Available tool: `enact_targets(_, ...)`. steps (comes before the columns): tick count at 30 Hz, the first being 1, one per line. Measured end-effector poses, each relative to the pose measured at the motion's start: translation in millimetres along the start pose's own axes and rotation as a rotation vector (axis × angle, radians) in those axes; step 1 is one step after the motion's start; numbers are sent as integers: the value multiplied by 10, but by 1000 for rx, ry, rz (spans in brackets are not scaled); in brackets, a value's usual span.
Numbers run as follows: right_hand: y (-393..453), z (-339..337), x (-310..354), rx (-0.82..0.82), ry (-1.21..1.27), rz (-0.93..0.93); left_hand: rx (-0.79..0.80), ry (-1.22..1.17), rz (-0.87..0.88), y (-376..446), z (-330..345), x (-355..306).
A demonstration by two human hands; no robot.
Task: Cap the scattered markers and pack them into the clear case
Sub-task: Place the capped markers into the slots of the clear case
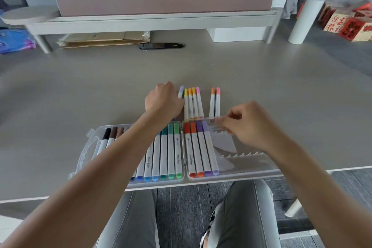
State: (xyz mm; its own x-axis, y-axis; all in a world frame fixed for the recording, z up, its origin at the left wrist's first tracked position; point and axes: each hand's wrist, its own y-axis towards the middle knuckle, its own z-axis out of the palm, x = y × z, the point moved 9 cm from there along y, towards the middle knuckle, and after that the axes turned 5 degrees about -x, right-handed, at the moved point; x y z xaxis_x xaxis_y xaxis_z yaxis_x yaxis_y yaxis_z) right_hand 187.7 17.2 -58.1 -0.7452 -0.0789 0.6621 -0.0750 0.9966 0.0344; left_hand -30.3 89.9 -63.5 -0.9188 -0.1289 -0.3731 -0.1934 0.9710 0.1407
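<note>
The clear case [249, 173] lies open at the desk's near edge. Its left half holds a row of capped markers, black and brown through blue to green [177, 151]. Its right half holds red, orange and two purple markers [199, 151], with bare slots to their right. Beyond the case lie several capped markers, yellow to pink [192, 104], and an orange and pink pair [215, 102]. My left hand [163, 100] grips a pale lilac marker [180, 91] beside the yellow ones. My right hand [249, 125] pinches the far rim of the case's right half.
A monitor stand [141, 21] spans the back of the desk, with flattened cardboard [104, 39] under it and a dark cable slot [161, 46] in front. A white roll [302, 20] and red boxes [350, 20] stand at the far right. My knees are below the desk edge.
</note>
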Motion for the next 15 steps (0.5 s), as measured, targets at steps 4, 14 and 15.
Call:
enact_targets(4,182,-84,14,-62,10,6,-14,58,7,36,1,-45)
enact_targets(14,629,-150,-117,-144,-90,86,-27,-289,-100,-128,-250,49)
enact_targets(15,652,-142,-119,-142,-105,93,-16,-368,-115,-171,-261,62)
